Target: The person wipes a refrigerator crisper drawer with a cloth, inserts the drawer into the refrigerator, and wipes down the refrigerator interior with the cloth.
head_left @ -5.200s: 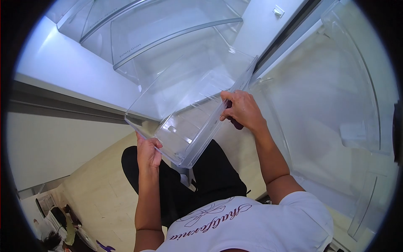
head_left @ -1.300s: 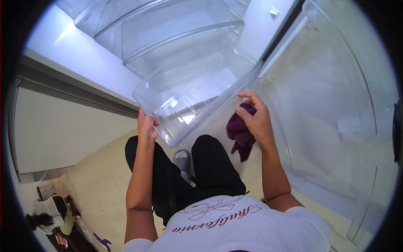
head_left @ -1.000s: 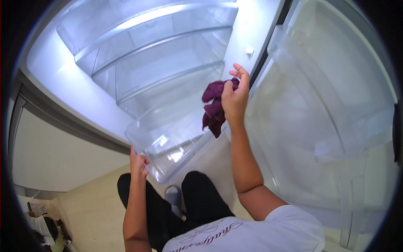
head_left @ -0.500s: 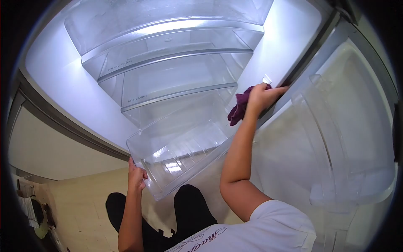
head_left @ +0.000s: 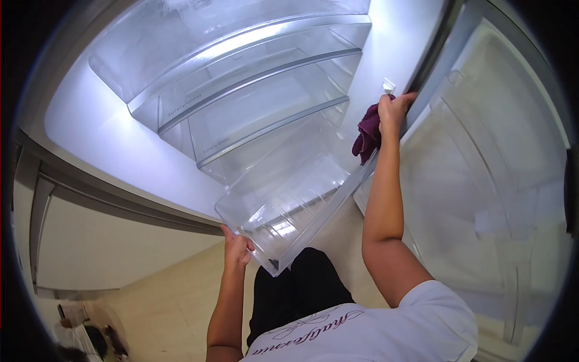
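Clear plastic drawer (head_left: 329,220) juts aslant from a lit fridge (head_left: 114,145), its left end gripped by the left hand (head_left: 237,247); the right hand (head_left: 393,113) clutches a maroon cloth (head_left: 367,135) near its right end

Drawer (head_left: 326,216) below the lowest shelf (head_left: 274,131)
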Demonstrator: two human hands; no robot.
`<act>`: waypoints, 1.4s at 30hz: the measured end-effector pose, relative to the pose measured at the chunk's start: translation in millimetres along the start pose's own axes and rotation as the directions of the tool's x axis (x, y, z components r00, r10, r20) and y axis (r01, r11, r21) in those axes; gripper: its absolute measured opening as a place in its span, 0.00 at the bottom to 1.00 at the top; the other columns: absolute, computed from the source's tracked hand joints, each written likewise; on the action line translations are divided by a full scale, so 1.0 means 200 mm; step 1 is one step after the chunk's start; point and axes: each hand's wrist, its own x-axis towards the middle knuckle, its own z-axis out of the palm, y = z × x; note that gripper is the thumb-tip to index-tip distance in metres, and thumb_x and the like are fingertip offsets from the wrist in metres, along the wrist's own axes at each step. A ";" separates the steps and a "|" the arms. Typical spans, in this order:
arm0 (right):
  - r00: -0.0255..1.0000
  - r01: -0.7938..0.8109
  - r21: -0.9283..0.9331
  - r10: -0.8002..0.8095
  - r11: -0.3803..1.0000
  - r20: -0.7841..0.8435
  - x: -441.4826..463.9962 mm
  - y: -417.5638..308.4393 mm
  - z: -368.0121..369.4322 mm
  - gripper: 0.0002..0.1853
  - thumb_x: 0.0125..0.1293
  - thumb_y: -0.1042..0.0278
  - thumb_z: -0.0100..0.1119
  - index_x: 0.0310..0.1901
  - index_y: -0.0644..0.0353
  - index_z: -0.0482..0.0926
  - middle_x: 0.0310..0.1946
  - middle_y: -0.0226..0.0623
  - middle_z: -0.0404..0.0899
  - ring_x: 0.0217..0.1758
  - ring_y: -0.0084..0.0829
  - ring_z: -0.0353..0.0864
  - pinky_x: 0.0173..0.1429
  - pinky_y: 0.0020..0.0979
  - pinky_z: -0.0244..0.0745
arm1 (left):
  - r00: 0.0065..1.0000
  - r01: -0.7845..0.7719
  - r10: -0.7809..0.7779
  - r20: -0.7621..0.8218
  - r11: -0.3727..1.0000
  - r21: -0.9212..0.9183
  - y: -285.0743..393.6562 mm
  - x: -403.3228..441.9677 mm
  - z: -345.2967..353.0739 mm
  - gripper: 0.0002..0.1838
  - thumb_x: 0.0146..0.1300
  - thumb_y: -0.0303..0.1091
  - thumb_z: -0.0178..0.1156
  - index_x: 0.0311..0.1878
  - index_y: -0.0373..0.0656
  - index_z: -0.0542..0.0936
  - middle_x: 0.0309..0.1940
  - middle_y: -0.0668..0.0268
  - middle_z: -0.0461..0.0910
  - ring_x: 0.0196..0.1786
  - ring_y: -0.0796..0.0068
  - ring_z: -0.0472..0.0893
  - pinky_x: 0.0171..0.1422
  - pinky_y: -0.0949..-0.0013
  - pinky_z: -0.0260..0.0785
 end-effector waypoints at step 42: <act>0.998 0.050 -0.224 -0.057 0.973 -0.024 -0.06 0.00 -0.02 0.41 0.46 0.75 0.51 0.61 0.79 0.42 0.59 0.67 0.54 0.66 0.52 0.54 0.69 0.33 0.47 | 0.986 0.090 -0.074 0.150 0.990 -0.105 0.01 0.08 -0.05 0.37 0.35 0.09 0.40 0.56 0.40 0.60 0.44 0.56 0.68 0.32 0.64 0.73 0.16 0.73 0.62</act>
